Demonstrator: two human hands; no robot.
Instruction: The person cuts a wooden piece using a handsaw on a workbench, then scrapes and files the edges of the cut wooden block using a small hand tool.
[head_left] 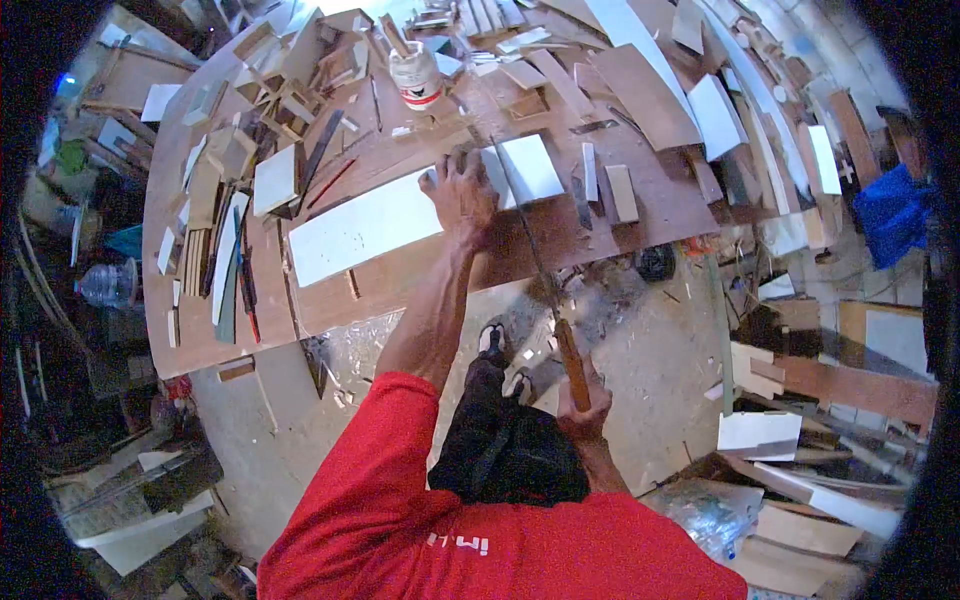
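Observation:
A long white board (pixel 362 230) lies across the table's near part. My left hand (pixel 463 195) bears down on it, fingers bent towards its far edge. Just right of that hand, the thin blade of a handsaw (pixel 532 248) crosses the board, and a white end section (pixel 530 172) shows on the blade's other side. Whether the cut goes all the way through, I cannot tell. Below the table's near edge, my right hand (pixel 586 405) is closed around the saw's wooden handle (pixel 571 362).
The brown table (pixel 320 312) carries wood offcuts, a white tub (pixel 414 80) with sticks in it, and a red pencil-like stick (pixel 332 183). Two small blocks lie right of the board, one of them tan (pixel 621 193). Scrap boards (pixel 760 436) are piled on the right.

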